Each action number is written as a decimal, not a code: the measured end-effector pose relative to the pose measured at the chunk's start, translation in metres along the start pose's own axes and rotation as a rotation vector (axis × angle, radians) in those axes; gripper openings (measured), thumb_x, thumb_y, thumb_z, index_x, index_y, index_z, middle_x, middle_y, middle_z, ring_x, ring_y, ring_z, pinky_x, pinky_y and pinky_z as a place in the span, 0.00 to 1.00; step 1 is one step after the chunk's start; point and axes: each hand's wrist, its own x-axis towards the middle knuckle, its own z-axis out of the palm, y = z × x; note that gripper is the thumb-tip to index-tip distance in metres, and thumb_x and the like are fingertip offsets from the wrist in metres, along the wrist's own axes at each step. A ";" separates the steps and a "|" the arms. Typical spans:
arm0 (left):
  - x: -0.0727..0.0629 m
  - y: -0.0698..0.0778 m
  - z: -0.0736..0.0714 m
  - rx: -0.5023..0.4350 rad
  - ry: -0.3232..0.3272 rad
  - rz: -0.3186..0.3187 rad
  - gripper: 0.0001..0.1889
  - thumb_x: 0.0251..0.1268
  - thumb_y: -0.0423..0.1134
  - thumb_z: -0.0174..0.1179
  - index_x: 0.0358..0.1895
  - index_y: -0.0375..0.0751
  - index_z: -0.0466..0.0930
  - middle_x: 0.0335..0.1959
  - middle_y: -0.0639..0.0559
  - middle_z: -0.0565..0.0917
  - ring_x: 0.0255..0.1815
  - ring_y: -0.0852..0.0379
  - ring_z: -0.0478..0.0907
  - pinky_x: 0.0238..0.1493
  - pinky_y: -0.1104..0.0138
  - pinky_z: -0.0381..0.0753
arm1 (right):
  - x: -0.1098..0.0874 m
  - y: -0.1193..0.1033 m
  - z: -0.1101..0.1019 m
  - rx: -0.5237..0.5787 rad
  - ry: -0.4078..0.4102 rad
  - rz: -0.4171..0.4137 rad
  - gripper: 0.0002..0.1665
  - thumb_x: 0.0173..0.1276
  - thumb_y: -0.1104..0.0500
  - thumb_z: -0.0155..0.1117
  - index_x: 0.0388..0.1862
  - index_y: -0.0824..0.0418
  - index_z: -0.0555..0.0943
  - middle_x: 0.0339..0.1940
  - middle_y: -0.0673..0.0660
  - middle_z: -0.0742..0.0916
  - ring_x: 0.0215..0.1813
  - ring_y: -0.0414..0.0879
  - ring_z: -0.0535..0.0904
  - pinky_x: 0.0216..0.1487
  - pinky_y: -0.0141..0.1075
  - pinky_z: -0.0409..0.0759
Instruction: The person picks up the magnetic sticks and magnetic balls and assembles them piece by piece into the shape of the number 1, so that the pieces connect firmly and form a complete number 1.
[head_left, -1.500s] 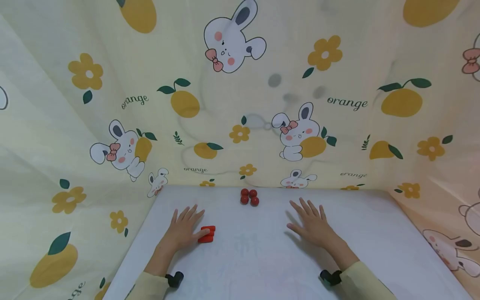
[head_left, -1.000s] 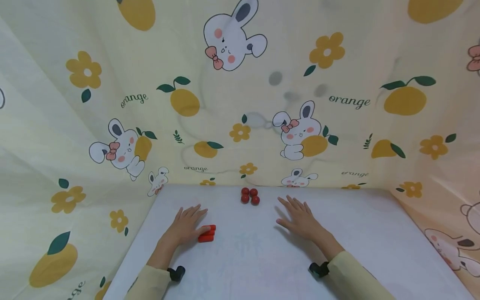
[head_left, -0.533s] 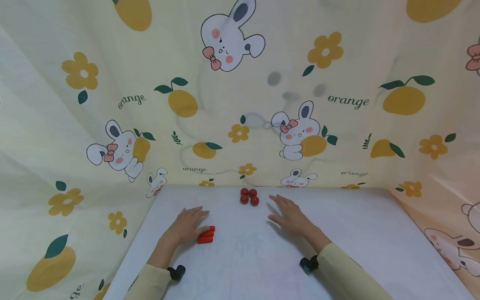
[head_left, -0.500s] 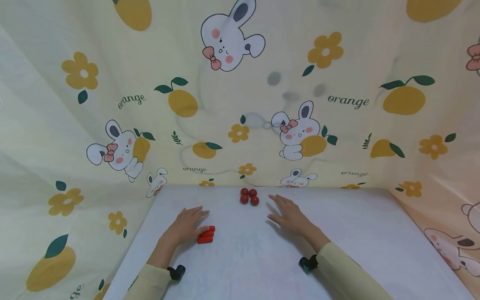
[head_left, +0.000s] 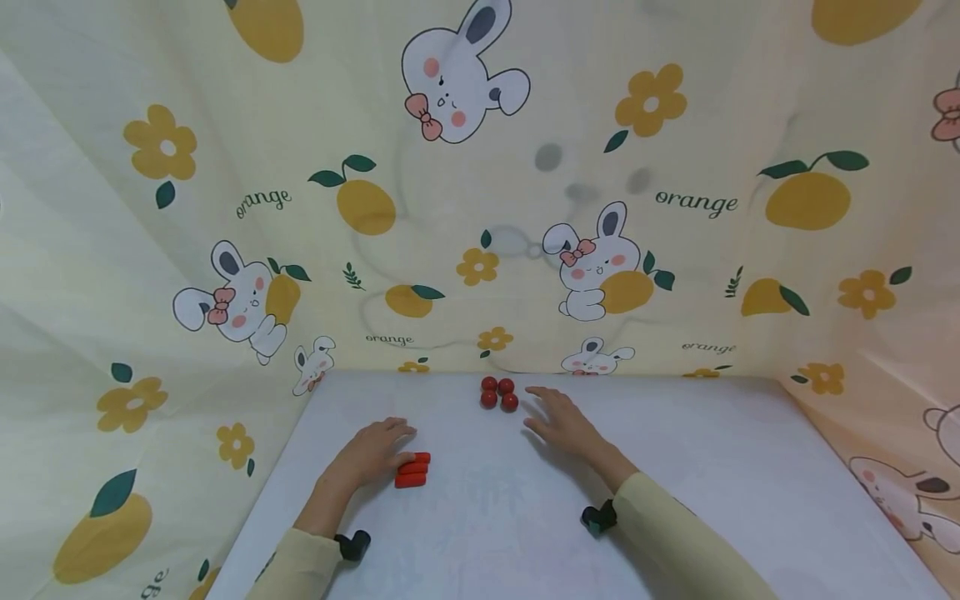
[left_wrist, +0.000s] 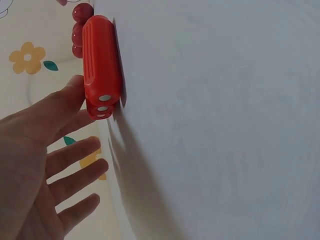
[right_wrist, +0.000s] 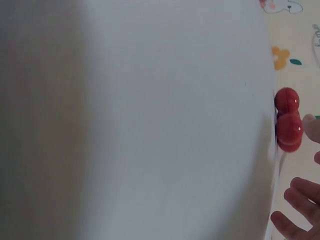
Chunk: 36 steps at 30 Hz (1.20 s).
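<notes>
Three short red rods [head_left: 410, 481] lie side by side on the white table, left of centre. In the left wrist view the nearest red rod [left_wrist: 102, 57] is ribbed, with a round metal disc in its end. My left hand [head_left: 366, 454] hovers over their far left side, fingers apart and thumb tip beside the rods; whether it touches them I cannot tell. Several glossy red balls [head_left: 489, 400] sit in a cluster near the table's back edge. Just right of them is my right hand [head_left: 568, 427], fingers loosely extended, holding nothing. The right wrist view shows its fingers [right_wrist: 300, 200] near the red balls [right_wrist: 289, 129].
The white table [head_left: 495, 517] ends at a cloth backdrop [head_left: 450, 192] printed with rabbits, flowers and oranges, which also hangs at both sides. A black wrist camera [head_left: 352, 546] sits at the left sleeve and another black camera [head_left: 598, 518] at the right one.
My right hand has moved left across the table, closer to the red balls. The left hand stays by the rods, its fingers bent a little more. Rods and balls have not moved.
</notes>
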 end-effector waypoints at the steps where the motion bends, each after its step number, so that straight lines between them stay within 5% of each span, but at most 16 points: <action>1: 0.000 0.000 0.001 -0.005 0.002 0.003 0.25 0.73 0.50 0.71 0.69 0.50 0.83 0.73 0.45 0.79 0.76 0.41 0.73 0.75 0.42 0.72 | 0.002 -0.001 0.001 0.004 0.000 0.004 0.42 0.76 0.48 0.73 0.83 0.50 0.67 0.80 0.60 0.74 0.82 0.61 0.66 0.77 0.65 0.67; 20: 0.001 0.005 0.000 -0.040 0.025 0.071 0.05 0.72 0.44 0.73 0.47 0.55 0.91 0.47 0.59 0.88 0.56 0.52 0.84 0.63 0.51 0.83 | 0.020 -0.013 0.011 -0.018 0.008 0.024 0.36 0.75 0.53 0.75 0.79 0.48 0.74 0.62 0.55 0.85 0.63 0.51 0.81 0.66 0.54 0.80; 36: 0.002 0.013 -0.001 -0.024 0.038 0.053 0.07 0.72 0.44 0.73 0.48 0.50 0.90 0.43 0.58 0.87 0.46 0.56 0.83 0.57 0.56 0.86 | 0.035 -0.019 0.018 -0.045 -0.001 0.037 0.32 0.75 0.53 0.75 0.75 0.48 0.78 0.57 0.53 0.85 0.55 0.49 0.79 0.62 0.49 0.82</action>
